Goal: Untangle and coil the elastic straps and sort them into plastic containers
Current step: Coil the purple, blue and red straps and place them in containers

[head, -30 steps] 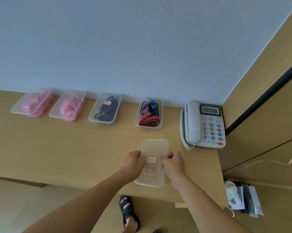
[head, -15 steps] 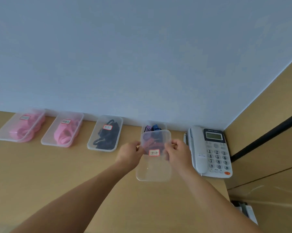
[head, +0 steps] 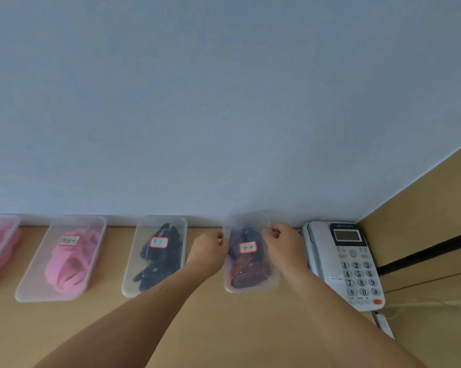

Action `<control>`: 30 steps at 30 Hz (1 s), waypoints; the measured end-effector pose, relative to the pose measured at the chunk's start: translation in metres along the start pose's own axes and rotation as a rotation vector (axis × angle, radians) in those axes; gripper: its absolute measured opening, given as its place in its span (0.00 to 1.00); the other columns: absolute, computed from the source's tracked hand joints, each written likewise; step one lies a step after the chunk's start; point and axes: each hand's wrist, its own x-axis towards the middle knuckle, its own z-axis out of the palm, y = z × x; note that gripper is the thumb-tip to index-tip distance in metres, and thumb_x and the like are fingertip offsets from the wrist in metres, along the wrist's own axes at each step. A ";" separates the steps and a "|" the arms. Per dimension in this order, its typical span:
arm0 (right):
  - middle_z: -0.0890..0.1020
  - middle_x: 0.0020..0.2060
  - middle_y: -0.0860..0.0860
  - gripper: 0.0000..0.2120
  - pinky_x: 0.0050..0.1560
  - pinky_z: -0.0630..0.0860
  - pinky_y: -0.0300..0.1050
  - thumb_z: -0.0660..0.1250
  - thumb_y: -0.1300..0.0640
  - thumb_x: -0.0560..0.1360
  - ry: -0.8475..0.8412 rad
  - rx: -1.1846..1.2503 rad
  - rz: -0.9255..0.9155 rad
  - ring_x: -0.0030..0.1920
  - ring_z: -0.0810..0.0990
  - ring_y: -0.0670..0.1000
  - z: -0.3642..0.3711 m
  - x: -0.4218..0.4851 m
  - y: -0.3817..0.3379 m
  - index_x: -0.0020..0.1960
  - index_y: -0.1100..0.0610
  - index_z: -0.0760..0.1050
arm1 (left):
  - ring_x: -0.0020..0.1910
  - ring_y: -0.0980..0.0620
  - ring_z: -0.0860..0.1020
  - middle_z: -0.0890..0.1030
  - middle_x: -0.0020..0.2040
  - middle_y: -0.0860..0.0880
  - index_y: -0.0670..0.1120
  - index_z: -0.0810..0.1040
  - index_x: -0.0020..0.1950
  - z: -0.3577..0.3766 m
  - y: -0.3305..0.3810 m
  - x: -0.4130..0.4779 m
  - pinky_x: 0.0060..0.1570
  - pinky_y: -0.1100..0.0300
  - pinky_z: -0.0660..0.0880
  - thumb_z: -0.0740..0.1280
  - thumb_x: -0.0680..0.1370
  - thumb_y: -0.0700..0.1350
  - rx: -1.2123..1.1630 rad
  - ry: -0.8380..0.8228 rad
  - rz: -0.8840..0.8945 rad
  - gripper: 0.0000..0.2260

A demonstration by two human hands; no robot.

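Your left grip (head: 210,248) and right grip (head: 279,243) are pinching the clear lid (head: 248,226), its red-bordered label (head: 248,247) illegible, above the wooden table (head: 224,328) by a blue wall (head: 224,102).

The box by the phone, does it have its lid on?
On. The labelled lid covers the box, straps showing dimly through it. The left hand and right hand pinch its edges. Snapped tight? Cannot tell.

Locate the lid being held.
Head view, right of centre: the lid lies over the rightmost container, pinched between the left hand and right hand, just left of the phone.
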 end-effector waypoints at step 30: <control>0.80 0.39 0.43 0.04 0.34 0.67 0.36 0.69 0.55 0.76 -0.161 0.234 0.127 0.39 0.76 0.40 0.013 0.029 0.034 0.43 0.49 0.76 | 0.44 0.49 0.77 0.77 0.50 0.46 0.46 0.71 0.64 0.003 0.020 -0.002 0.44 0.54 0.73 0.63 0.79 0.46 -0.067 0.040 -0.123 0.13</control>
